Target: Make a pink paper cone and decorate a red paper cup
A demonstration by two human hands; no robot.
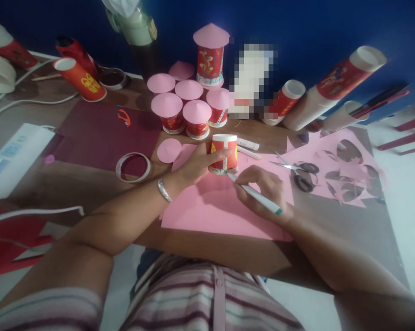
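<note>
A red paper cup [231,158] with a white band at its top is gripped in my left hand [198,164], held over the pink paper sheets [197,207]. Green marks run along the cup's white lower rim. My right hand [262,188] holds a white marker [262,198] with a green end, its tip at that rim. A white marker cap or pen [248,144] and an orange-tipped marker [249,152] lie just behind the cup. Left of it rests a pink paper disc [170,151].
Several red cups with pink cone roofs [197,112] stand at the back. Scissors [302,169] and pink paper scraps [331,154] lie at right. A tape roll [133,167] is at left, with red tubes [79,79] behind. Tall tubes [342,82] stand back right.
</note>
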